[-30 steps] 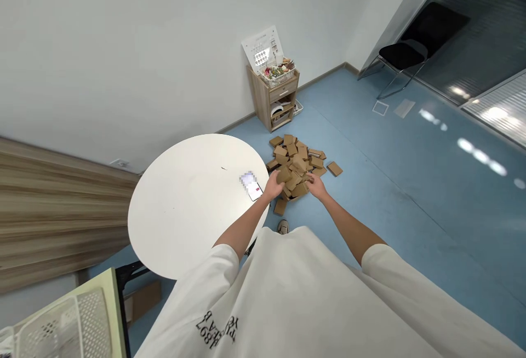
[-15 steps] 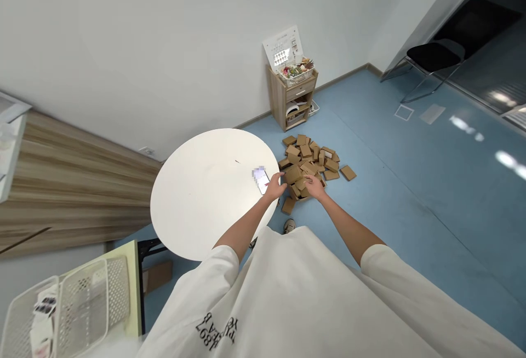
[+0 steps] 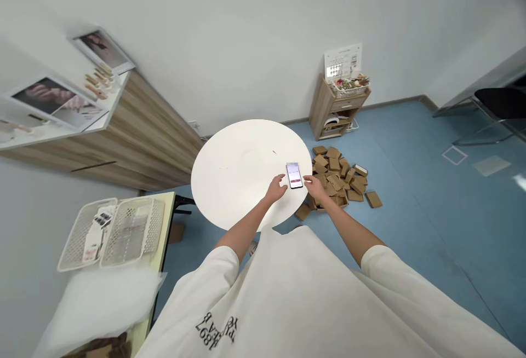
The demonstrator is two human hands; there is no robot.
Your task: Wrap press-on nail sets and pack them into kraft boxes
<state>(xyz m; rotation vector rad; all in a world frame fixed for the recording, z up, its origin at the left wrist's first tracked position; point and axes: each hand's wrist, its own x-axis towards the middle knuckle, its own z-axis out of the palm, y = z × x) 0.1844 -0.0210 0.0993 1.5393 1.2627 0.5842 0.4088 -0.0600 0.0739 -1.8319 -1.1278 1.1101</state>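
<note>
A smartphone (image 3: 295,175) with its screen lit lies near the right edge of the round white table (image 3: 230,177). My left hand (image 3: 276,189) is just left of the phone, fingers apart and holding nothing. On the phone's other side, my right hand (image 3: 314,187) is over the table's edge with its fingers parted, also holding nothing. Both hands appear close to the phone without gripping it. Beyond my right hand, a heap of small brown cardboard boxes (image 3: 333,180) lies on the floor.
A small wooden cabinet (image 3: 322,107) with a basket on top stands by the wall. White plastic baskets (image 3: 154,226) and a translucent bag (image 3: 107,298) sit on a side table at left. A wood-grain counter (image 3: 156,133) holds pictures. A black chair (image 3: 499,103) is far right.
My view has swung left, so the table and boxes appear further right. My hands have gone from in front of the boxes to either side of the phone.
</note>
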